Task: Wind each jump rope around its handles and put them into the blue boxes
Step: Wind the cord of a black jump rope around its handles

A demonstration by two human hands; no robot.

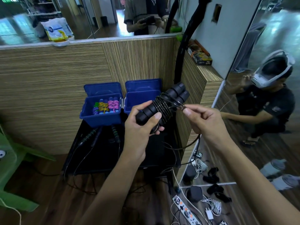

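The left hand (142,125) has its grip closed round the near end of the paired black handles (164,106), whose long axis runs up-right toward the empty blue box (138,99); the right hand (206,119), just right of them, pinches the rope (181,105) for another turn.

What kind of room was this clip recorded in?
Probably a home or small-studio room, not a workshop: wood-look floor, a large wall mirror reflecting the person, striped laminate panelling, and a power strip with chargers on the floor.
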